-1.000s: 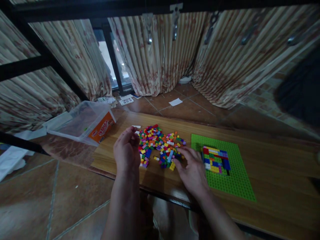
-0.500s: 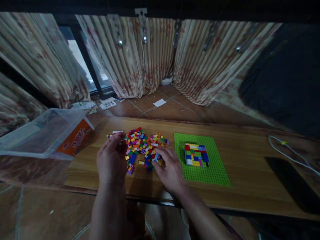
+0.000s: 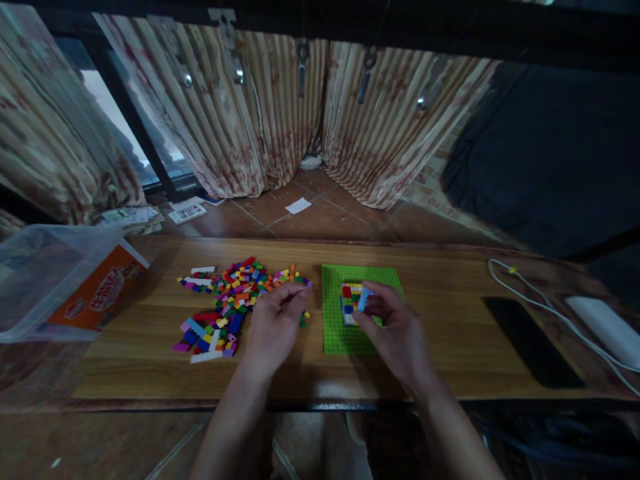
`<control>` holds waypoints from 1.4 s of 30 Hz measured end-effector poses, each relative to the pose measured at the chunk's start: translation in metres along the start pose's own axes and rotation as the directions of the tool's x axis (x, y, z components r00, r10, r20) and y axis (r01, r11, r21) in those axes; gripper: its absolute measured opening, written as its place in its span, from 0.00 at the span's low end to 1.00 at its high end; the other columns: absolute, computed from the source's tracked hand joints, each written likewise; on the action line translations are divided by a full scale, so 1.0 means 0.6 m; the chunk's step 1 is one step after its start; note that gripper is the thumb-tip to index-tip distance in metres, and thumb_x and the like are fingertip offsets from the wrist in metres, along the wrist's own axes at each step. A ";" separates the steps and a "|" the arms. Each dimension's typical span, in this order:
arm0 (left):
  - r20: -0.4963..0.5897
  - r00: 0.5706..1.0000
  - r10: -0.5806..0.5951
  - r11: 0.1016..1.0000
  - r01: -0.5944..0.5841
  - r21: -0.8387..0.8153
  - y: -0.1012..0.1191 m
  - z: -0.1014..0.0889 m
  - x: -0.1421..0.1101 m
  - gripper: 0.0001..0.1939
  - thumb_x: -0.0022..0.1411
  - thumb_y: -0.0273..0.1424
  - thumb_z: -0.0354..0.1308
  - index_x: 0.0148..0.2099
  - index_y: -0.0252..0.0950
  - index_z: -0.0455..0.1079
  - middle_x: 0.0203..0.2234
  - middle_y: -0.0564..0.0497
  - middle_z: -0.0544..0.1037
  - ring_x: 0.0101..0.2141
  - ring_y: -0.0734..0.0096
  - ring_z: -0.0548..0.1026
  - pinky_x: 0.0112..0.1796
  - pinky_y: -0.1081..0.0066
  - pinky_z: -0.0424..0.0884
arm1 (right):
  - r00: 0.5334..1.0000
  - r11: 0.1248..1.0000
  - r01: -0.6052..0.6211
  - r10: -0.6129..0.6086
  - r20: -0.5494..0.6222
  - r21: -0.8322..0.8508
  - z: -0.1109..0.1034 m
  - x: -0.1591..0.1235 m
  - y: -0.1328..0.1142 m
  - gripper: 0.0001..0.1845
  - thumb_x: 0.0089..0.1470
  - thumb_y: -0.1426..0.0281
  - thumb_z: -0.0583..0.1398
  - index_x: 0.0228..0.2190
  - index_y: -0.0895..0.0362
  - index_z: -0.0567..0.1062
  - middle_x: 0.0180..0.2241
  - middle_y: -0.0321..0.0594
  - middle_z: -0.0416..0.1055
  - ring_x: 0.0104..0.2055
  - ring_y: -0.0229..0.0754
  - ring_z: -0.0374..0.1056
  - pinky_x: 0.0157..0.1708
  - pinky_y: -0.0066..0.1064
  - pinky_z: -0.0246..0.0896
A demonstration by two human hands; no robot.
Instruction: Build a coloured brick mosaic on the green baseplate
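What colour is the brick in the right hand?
Light blue, clearest in the head view.

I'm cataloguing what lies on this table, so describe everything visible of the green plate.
The green plate is a thin, bright green, four-sided sheet, apparently plastic, covered in small studs. It lies flat on the wooden table, to the right of the loose bricks. A low multicoloured build sits on it. The right hand, holding a light blue brick, is over its right side and hides part of it; whether the hand touches the plate is unclear.
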State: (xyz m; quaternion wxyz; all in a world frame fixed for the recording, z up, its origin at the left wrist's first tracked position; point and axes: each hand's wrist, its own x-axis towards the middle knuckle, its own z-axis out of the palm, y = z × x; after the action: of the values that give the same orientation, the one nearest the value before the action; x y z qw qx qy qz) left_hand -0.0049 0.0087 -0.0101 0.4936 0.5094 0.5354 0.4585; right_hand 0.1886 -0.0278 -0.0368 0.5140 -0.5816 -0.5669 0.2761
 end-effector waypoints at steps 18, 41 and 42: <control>0.032 0.992 0.121 0.985 -0.124 0.117 -0.004 0.037 0.004 0.09 0.57 0.30 0.56 0.32 0.37 0.78 0.23 0.53 0.76 0.27 0.70 0.72 0.32 0.73 0.65 | 0.935 0.722 0.340 -0.188 0.301 -0.603 -0.063 0.010 0.045 0.30 0.53 0.74 0.56 0.58 0.58 0.64 0.51 0.49 0.71 0.53 0.54 0.65 0.52 0.51 0.63; -0.019 0.991 0.136 0.970 -0.129 0.208 -0.002 0.024 0.005 0.08 0.58 0.30 0.56 0.34 0.38 0.78 0.26 0.52 0.79 0.27 0.69 0.72 0.32 0.71 0.65 | 0.963 0.838 0.204 -0.079 0.257 -0.506 -0.076 0.016 0.059 0.35 0.48 0.69 0.65 0.58 0.51 0.64 0.53 0.46 0.69 0.55 0.51 0.66 0.54 0.51 0.61; -0.024 0.991 0.132 0.971 -0.124 0.204 -0.002 0.024 0.005 0.08 0.57 0.31 0.56 0.34 0.38 0.78 0.27 0.51 0.80 0.27 0.68 0.73 0.33 0.70 0.65 | 0.963 0.845 0.198 -0.074 0.258 -0.497 -0.078 0.016 0.058 0.34 0.48 0.70 0.64 0.57 0.51 0.65 0.53 0.45 0.69 0.55 0.51 0.66 0.55 0.51 0.61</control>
State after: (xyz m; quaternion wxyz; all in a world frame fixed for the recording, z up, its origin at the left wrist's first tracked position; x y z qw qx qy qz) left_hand 0.0092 0.0115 -0.0128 0.3985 0.5819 0.5543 0.4419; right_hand 0.2457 -0.0261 -0.0514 0.2878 -0.6206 -0.7157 0.1408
